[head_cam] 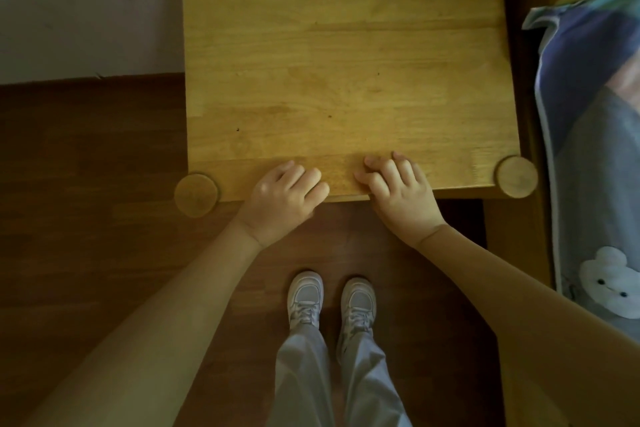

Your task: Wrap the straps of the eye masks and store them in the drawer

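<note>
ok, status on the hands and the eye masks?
Left hand and right hand both rest on the front edge of the wooden tabletop, holding nothing. No eye masks or drawer in view. Nothing obstructing.

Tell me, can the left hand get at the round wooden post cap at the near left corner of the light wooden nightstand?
Probably yes. The left hand rests at the nightstand's front edge, and the round wooden post cap sits just to its left, with only bare wood between them and nothing in the way.

Worktop [346, 55] bare across its whole surface; round corner posts [196, 195] rise at the corners. Bed [595, 135] flanks the right edge; open floor [86, 149] lies left.
</note>
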`<action>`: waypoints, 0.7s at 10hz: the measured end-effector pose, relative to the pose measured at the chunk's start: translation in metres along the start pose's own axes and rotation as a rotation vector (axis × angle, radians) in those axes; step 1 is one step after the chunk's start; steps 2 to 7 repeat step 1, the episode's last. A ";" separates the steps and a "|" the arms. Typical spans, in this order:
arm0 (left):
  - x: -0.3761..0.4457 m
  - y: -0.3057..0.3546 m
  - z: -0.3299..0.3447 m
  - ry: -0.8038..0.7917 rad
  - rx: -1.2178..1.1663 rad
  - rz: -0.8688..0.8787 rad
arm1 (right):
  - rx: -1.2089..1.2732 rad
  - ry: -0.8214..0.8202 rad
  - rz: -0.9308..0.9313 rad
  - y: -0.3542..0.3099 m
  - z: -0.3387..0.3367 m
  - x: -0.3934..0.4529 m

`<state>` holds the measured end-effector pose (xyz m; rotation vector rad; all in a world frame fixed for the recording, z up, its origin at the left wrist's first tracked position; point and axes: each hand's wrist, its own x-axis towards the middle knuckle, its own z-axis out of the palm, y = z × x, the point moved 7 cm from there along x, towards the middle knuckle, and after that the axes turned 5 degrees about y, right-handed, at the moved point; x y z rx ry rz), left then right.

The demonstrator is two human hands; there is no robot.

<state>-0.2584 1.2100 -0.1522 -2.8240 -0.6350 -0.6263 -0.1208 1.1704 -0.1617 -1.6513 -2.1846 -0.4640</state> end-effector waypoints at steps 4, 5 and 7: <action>0.023 -0.016 -0.010 -0.086 0.004 -0.080 | 0.165 -0.274 -0.033 0.004 -0.009 0.011; 0.023 -0.016 -0.010 -0.086 0.004 -0.080 | 0.165 -0.274 -0.033 0.004 -0.009 0.011; 0.023 -0.016 -0.010 -0.086 0.004 -0.080 | 0.165 -0.274 -0.033 0.004 -0.009 0.011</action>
